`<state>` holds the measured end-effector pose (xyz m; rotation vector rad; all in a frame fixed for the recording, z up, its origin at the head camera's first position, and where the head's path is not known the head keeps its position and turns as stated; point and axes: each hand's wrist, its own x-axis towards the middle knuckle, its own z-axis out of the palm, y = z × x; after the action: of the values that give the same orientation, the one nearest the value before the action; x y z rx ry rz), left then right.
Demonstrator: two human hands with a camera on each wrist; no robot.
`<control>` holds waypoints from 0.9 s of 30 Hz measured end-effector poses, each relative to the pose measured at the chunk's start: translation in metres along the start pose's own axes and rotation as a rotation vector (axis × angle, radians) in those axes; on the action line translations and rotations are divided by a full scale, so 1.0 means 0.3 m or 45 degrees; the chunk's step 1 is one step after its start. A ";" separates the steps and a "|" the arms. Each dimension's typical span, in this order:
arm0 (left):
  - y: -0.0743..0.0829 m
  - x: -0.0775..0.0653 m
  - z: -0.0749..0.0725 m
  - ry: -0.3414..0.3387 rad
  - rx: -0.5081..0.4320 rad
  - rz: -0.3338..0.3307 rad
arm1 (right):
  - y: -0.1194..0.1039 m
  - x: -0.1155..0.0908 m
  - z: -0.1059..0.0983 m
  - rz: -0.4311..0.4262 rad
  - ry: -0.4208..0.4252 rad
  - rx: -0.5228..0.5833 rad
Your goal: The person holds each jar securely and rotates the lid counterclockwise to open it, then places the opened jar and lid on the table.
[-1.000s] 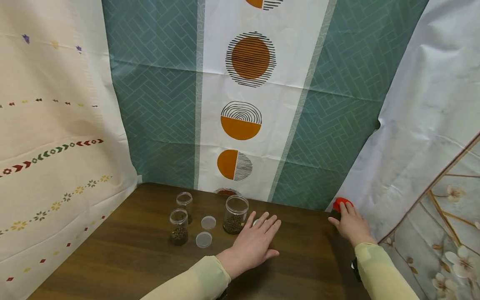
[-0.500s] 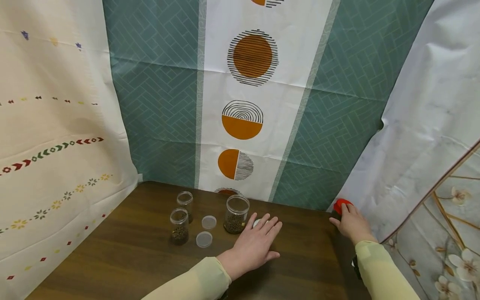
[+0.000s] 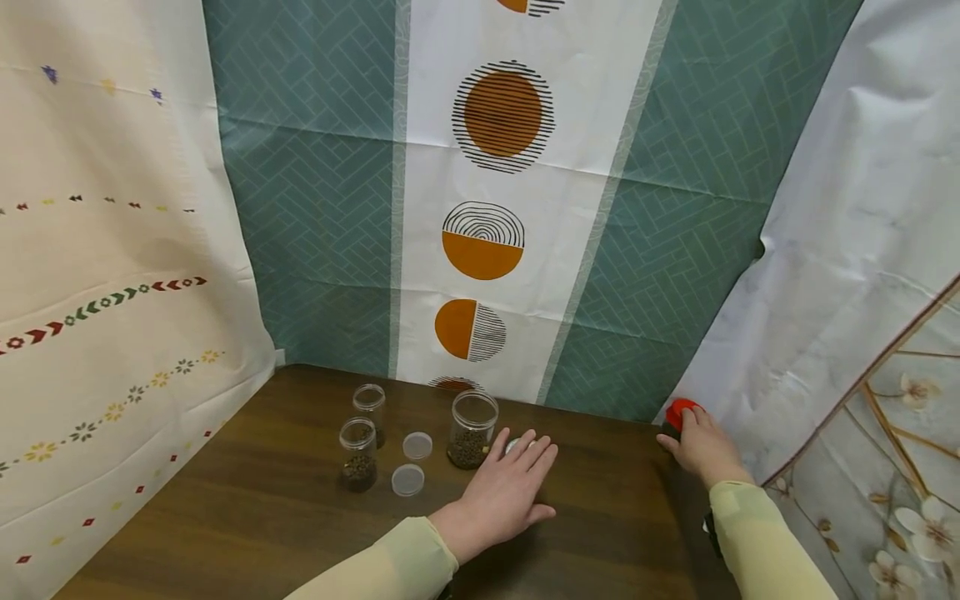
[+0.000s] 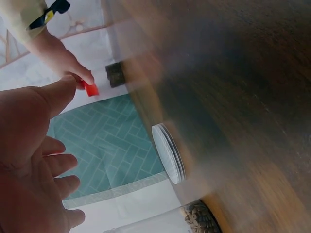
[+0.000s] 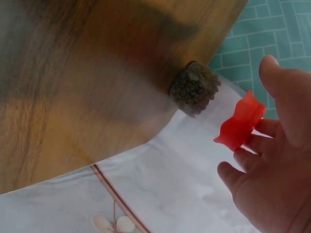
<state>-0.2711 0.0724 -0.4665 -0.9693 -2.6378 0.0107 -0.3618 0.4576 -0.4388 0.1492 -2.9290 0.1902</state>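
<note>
We see right hand (image 3: 705, 452) touching red top (image 5: 242, 121) of granule jar (image 5: 194, 90) at far right of table (image 3: 225, 517); whether fingers grip, we cannot tell. Off-centre push could tip jar. Left hand (image 3: 497, 500), fingers spread, could nudge stacked discs (image 4: 167, 153) if lowered.

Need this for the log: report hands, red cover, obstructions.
Right hand touching red cover. Cover atop pellet jar. Left hand empty, over table. No obstruction seen.
</note>
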 end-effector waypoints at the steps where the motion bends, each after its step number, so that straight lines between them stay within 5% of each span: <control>1: -0.001 -0.002 0.000 0.000 0.004 -0.002 | -0.004 -0.002 -0.001 -0.006 0.006 0.001; 15: -0.030 -0.046 0.009 0.017 -0.037 -0.021 | -0.039 -0.053 -0.004 -0.026 -0.015 0.029; 27: -0.062 -0.099 0.003 -0.025 -0.122 -0.044 | -0.096 -0.123 0.025 -0.119 0.070 0.004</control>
<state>-0.2619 0.0394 -0.4741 -0.9581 -2.6943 -0.1156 -0.3239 0.4315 -0.4504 0.2762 -2.8596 0.1816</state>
